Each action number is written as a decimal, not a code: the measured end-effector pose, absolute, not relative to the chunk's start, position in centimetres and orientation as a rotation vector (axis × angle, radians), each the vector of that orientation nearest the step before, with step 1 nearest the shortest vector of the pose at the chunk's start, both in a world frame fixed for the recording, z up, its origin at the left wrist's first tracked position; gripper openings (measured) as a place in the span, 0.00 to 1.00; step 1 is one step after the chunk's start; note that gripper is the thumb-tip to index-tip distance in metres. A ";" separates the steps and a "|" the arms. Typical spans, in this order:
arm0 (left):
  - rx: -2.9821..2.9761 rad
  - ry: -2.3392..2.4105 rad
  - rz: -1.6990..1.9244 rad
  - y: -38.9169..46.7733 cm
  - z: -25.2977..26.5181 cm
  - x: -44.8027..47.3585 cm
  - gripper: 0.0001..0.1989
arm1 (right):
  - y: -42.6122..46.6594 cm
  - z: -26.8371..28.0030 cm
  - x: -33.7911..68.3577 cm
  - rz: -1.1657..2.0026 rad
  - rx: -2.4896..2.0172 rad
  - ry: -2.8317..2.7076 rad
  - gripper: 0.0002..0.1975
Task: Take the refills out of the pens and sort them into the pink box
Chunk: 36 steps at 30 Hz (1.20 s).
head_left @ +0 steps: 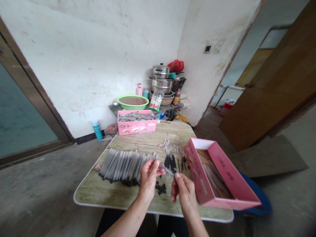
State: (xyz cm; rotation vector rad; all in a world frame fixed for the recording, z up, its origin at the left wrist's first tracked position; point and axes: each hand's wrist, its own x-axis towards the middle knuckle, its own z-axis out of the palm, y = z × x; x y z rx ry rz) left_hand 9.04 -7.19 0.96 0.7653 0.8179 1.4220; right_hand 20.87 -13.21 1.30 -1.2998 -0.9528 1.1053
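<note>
A translucent pen barrel (pixel 167 169) slants between my hands above the table. My left hand (pixel 148 177) pinches its upper left part. At the lower right end, my right hand (pixel 184 191) has thumb and fingers closed on it; a small part in those fingers could be hidden. To the left of my hands lies a long row of pens (pixel 125 166) with clear barrels and black ends. Black refills (pixel 170 162) lie behind the barrel. Small clear plastic pieces (pixel 169 144) are heaped farther back, and small black caps (pixel 161 189) lie between my wrists.
A pink box (pixel 137 126) full of barrels stands at the table's back left. Another pink box (pixel 199 179), with barrels inside, sits at the right edge. Behind the wooden-patterned table (pixel 91 191) are a green basin (pixel 133 107) and stacked pots (pixel 161 84).
</note>
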 end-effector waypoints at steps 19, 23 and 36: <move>1.831 1.334 1.111 -0.2 -1.9 6.0 0.05 | -13.4 -1.9 23.9 1.008 -1.301 -0.702 0.22; 2.001 1.383 0.873 -1.0 -3.1 7.6 0.09 | -13.7 -2.4 23.8 1.038 -1.299 -0.695 0.22; 2.243 1.473 0.534 -0.6 -3.4 8.3 0.06 | -13.9 -3.0 24.1 1.024 -1.326 -0.664 0.23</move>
